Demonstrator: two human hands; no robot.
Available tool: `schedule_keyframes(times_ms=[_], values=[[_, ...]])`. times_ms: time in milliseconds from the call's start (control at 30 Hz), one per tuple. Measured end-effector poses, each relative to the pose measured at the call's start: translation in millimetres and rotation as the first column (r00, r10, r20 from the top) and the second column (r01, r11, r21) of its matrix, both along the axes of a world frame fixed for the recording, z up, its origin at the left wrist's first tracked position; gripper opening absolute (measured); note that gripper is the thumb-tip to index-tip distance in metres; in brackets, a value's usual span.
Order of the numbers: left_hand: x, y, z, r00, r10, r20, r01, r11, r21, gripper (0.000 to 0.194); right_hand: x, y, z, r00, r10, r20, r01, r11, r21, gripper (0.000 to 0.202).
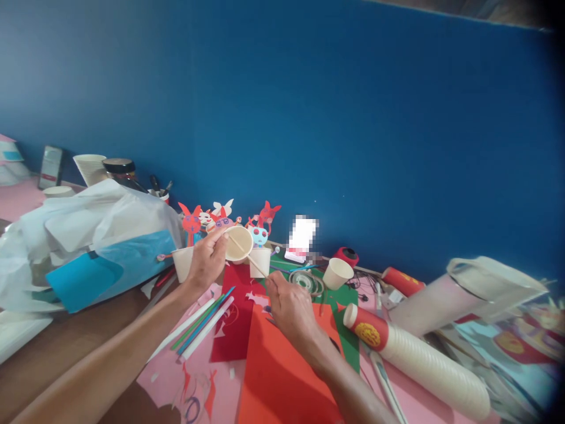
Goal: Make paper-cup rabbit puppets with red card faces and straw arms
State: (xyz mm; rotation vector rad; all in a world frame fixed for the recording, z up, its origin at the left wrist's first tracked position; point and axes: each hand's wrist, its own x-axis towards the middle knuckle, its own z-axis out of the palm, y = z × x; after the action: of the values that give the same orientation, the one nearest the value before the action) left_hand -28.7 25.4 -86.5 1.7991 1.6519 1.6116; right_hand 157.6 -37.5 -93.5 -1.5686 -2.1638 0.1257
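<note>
My left hand (208, 259) grips the rim of a white paper cup (239, 244), which is tilted so its open mouth faces me. A thin pale stick (257, 265) reaches from inside the cup to my right hand (289, 303), whose fingers are closed round its lower end. Just behind the hands stand white cups with paper figures: a red figure with pointed ears (191, 219) at the left, and a light blue face (259, 236) in front of another red one. Orange paper (282, 377) lies beneath my right hand.
Coloured straws (205, 324) and dark red paper (238, 294) lie at centre left. A plastic bag (88, 235) fills the left side. Rightward are tape rolls (304, 281), a lone cup (338, 274) and a long cup stack (432, 368). A bright phone (302, 238) leans by the blue wall.
</note>
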Motion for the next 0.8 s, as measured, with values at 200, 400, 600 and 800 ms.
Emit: schedule_keyframes(times_ms=[200,400,600,800], values=[[-2,1,-4.2,0.995,0.047,-0.089,-0.046,0.999,0.021,0.037,-2,7,-2.8,0.739,-0.034,-0.673,-0.389,0.794,-0.467,0.025],[-8,4,-9.6,0.985,0.012,-0.174,-0.007,0.999,0.034,0.039,-5,12,-11.6,0.638,-0.103,-0.763,-0.509,0.687,-0.519,0.023],[-8,6,-14.7,0.972,0.004,-0.235,-0.004,1.0,0.002,0.039,-2,5,-18.4,0.996,-0.009,-0.091,0.005,0.999,-0.046,0.022],[-7,3,-14.8,0.98,0.004,-0.197,-0.011,0.999,-0.037,0.039,-5,4,-12.1,0.894,0.005,-0.447,-0.172,0.927,-0.333,0.021]])
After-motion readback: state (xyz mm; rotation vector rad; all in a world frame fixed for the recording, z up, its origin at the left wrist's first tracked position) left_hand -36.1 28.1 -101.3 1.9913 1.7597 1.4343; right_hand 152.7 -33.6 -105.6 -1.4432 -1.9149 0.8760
